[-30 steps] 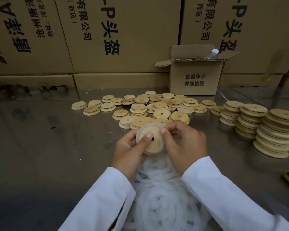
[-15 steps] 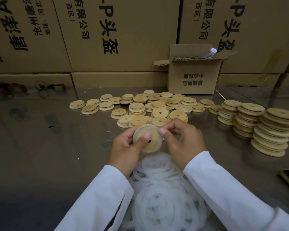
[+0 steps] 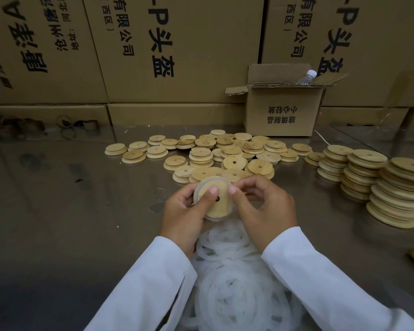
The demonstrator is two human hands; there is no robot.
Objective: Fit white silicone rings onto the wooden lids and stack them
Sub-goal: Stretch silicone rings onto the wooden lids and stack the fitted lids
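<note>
Nearest, between two white cloth sleeves, lies a loose heap of rings: soft, translucent white silicone loops, overlapping on the glossy, reflective table. Just above the heap both hands hold one lid, a round disc of pale wood with a small dark hole near its middle, tilted up toward the camera. The left hand cups it from the left, fingers curled behind it and thumb pressed on its face. The right hand pinches its right edge with curled fingers and thumb. A white ring runs round the lid's rim; whether it is fully seated cannot be told. Beyond the hands, bare lids lie scattered flat and partly overlapping, each stepped and pierced with a hole. To the right stand stacks of lids, leaning slightly. Farther back sits a small open cardboard box with a clear plastic bottle poking out. Large printed cartons form the wall behind.
</note>
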